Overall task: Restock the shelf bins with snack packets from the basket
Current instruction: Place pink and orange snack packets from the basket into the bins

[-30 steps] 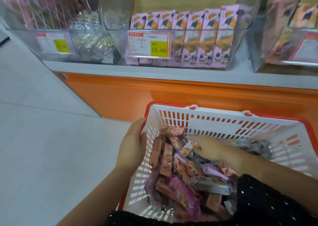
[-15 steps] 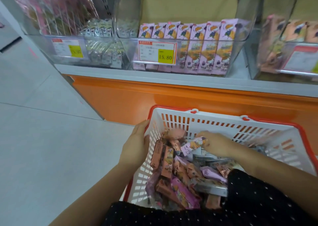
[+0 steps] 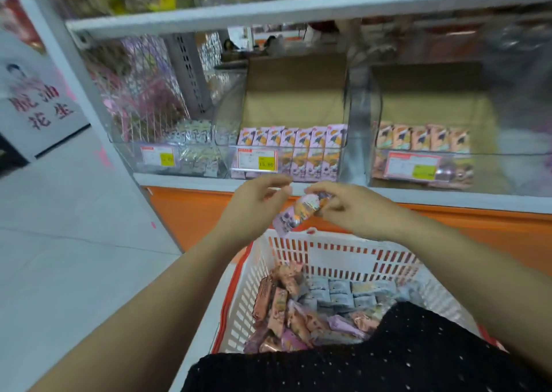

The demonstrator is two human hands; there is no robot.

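A white basket with a red rim sits below me, filled with several pink, purple and grey snack packets. My right hand is shut on a purple snack packet, held above the basket's far edge. My left hand is raised beside it with fingers apart, touching or nearly touching the packet's left side. Straight ahead, a clear shelf bin holds a row of matching purple packets standing upright.
A clear bin with silver packets stands to the left and one with orange-pink packets to the right. An orange shelf base runs below. A white upper shelf hangs overhead. Grey floor lies left.
My right hand lifted a purple packet out of the basket up toward the shelf. My left hand let go of the basket's rim and rose beside it. The view tilted upward.
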